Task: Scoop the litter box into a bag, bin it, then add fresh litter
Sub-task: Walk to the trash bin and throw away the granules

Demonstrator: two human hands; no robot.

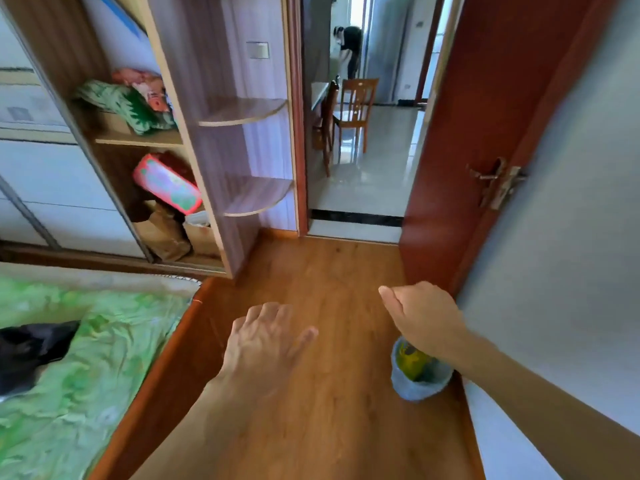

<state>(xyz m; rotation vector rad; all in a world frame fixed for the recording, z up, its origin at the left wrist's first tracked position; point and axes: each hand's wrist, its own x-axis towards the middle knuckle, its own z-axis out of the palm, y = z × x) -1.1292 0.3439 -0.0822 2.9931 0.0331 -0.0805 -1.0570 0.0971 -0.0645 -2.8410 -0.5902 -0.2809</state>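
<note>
The left hand hangs over the wood floor, fingers loose and spread, holding nothing. The right hand is curled with nothing in it, above a small blue bin by the wall, with something yellow-green inside.

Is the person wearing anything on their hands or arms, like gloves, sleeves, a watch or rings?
Nothing shows. The left hand and right hand are both bare, without gloves. Both forearms are uncovered right down to the bottom edge of the picture, so no sleeve comes into view. No watch, bracelet or ring is visible, though the picture is a little blurred, so a thin ring could be missed.
</note>
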